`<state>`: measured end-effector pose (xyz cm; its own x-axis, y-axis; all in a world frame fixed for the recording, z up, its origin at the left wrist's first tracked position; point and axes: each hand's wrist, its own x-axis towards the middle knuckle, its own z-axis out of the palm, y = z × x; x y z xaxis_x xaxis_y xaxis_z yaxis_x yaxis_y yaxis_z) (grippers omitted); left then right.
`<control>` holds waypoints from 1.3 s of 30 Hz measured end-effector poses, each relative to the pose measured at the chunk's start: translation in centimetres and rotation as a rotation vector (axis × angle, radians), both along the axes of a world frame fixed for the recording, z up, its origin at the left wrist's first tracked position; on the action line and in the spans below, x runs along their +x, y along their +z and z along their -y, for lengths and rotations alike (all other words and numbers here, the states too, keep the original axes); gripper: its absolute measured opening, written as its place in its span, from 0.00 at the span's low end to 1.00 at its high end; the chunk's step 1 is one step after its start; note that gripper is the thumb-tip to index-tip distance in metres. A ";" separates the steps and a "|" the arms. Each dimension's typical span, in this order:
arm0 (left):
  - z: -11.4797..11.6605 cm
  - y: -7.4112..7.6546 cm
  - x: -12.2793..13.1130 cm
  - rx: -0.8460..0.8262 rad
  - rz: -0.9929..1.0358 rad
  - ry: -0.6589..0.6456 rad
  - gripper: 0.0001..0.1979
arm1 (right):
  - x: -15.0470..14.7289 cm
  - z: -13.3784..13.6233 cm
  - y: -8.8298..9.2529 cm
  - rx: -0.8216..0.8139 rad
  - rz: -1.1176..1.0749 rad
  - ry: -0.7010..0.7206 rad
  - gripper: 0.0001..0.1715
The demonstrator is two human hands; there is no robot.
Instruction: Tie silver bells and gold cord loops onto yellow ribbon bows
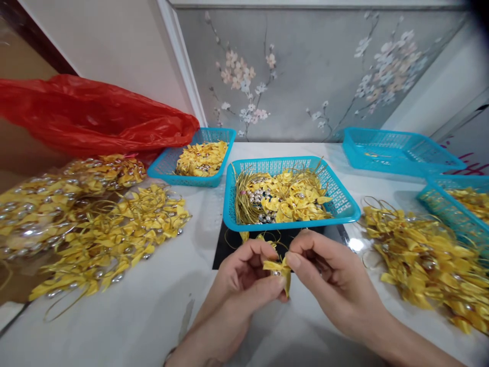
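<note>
Between my two hands is a yellow ribbon bow with a small silver bell or bead at its middle. My left hand is closed, pinching the bow from the left with thumb and fingers. From the right, my right hand pinches the bow's upper right end between thumb and forefinger. Just beyond my hands, a blue plastic basket holds gold cords, silver beads and more yellow bows. A few yellow pieces and thin gold loops lie on a black mat in front of the basket, partly hidden by my hands.
Finished-looking yellow bows are heaped at left beside a clear bag of them. Another pile lies at right. A red plastic bag touches a rear-left basket. More blue baskets stand at right, before a flowered wall panel.
</note>
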<state>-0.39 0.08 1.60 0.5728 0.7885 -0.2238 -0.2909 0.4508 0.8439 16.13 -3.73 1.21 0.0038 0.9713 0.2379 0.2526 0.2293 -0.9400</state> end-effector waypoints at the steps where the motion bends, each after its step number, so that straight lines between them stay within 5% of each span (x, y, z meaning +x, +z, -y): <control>1: 0.0 -0.1 0.1 0.007 -0.006 0.010 0.11 | 0.0 0.0 0.1 -0.008 -0.006 -0.002 0.11; 4: 0.5 -0.6 0.4 0.190 -0.136 0.149 0.18 | 0.2 -0.3 0.3 -0.039 -0.045 -0.024 0.12; 8: 1.0 -1.5 0.5 0.752 -0.413 0.453 0.25 | 0.2 -0.6 0.3 -0.040 -0.084 -0.081 0.12; 12: 1.2 -1.4 0.6 1.067 -0.538 0.474 0.20 | -0.2 -0.5 0.1 -0.025 -0.073 -0.096 0.12; 17: 1.2 -1.0 0.9 0.825 -0.537 0.472 0.14 | -0.5 -0.2 0.1 -0.049 -0.085 -0.017 0.12; 23: 0.6 -0.6 0.5 0.356 -0.268 0.311 0.01 | -0.4 -0.3 0.2 -0.050 -0.161 0.010 0.12; 26: 0.4 -0.5 0.3 0.211 -0.122 0.224 0.03 | -0.5 -0.4 0.3 -0.057 -0.222 0.004 0.13; 32: 0.6 -0.6 0.6 0.180 -0.104 0.163 0.08 | -0.6 -0.7 0.6 -0.130 -0.349 0.039 0.14; 39: 0.2 -0.7 0.6 0.218 -0.091 0.131 0.26 | -0.2 -1.0 0.7 -0.202 -0.356 0.034 0.17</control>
<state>0.17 -0.16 0.92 0.4479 0.8899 -0.0862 -0.2534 0.2188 0.9423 15.91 -2.75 1.94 0.0186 0.9993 0.0322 -0.1008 0.0339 -0.9943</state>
